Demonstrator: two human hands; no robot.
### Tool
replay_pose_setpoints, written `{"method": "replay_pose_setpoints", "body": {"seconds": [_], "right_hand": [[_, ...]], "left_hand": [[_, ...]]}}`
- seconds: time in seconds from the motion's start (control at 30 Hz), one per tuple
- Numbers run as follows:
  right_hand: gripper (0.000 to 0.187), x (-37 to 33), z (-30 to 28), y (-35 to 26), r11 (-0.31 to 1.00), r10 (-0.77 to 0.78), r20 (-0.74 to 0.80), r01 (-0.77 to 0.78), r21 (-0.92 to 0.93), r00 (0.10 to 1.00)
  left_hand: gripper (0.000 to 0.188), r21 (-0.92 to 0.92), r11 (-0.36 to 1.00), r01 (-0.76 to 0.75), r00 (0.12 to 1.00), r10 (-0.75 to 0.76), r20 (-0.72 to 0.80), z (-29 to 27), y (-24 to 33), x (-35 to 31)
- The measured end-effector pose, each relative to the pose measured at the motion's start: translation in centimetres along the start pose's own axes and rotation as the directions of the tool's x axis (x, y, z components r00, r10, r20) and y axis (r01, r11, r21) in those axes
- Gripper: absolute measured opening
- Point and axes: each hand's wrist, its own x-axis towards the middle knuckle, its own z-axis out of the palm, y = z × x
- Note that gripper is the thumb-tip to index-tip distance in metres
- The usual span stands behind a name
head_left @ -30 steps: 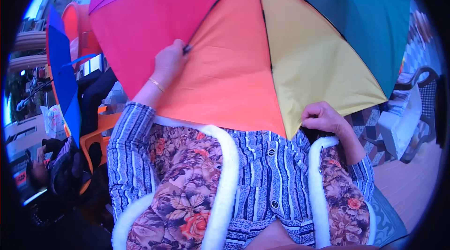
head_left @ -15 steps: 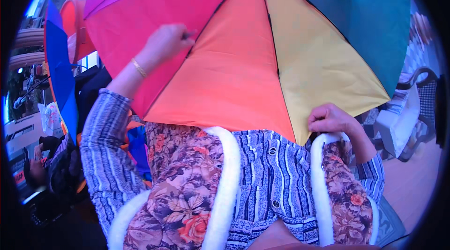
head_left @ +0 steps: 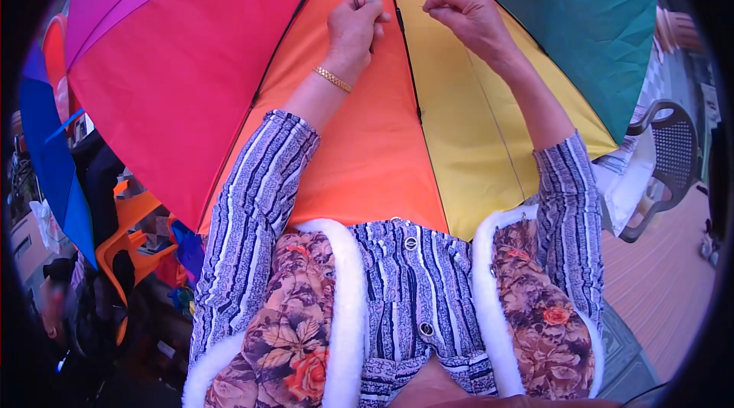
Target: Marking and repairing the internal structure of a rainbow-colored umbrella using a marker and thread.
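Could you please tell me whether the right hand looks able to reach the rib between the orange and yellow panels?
Probably yes: the right hand is over the yellow panel, just right of the rib, with nothing visible in between.

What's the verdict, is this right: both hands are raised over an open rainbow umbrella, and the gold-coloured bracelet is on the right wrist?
Not quite. The gold-coloured bracelet is on the wrist of the left hand, not the right hand, as the head view shows. Both are raised over an open rainbow umbrella.
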Motion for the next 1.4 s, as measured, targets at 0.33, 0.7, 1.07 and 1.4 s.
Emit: {"method": "replay_pose_setpoints", "body": {"seconds": [0.33, 0.7, 1.07, 1.4], "right_hand": [[0.008, 0.2, 2.9, 0.1, 0.968, 0.011, -0.106, -0.037, -0.248, 0.994], [0.01, 1.3, 3.7, 0.2, 0.937, 0.016, -0.058, -0.035, -0.348, 0.998], [0.011, 3.6, 7.3, 0.3, 0.983, 0.011, -0.131, -0.035, -0.18, 0.991], [0.013, 4.0, 9.0, -1.0, 0.99, -0.08, -0.148, 0.062, -0.124, 0.986]], "left_hand": [[0.008, -0.018, 0.998, -0.053, 0.998, 0.052, -0.026, 0.5, -0.3, -1.6], [0.008, 0.013, 0.997, -0.07, 0.996, 0.07, -0.047, 0.0, -0.1, -1.4], [0.008, 0.07, 0.992, -0.109, 0.993, 0.112, -0.043, -1.8, 0.1, -0.6], [0.009, 0.047, 0.988, -0.146, 0.985, 0.149, -0.084, -3.6, 0.7, 0.1]]}}
